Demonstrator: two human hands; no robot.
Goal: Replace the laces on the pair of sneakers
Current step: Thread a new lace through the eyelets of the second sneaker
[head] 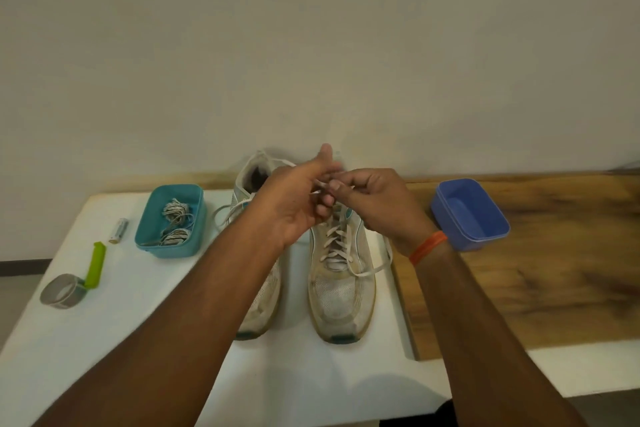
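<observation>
Both hands' fingers (330, 185) pinch white lace (363, 272) above worn, off-white sneakers (341, 291).

You are holding both hands over the right sneaker (341, 274), your left hand (294, 201) and right hand (377, 201) pinching its white lace (323, 184) between them. The left sneaker (256, 288) is lying beside it on the desk (138, 305), your left forearm crossing over it.
</observation>
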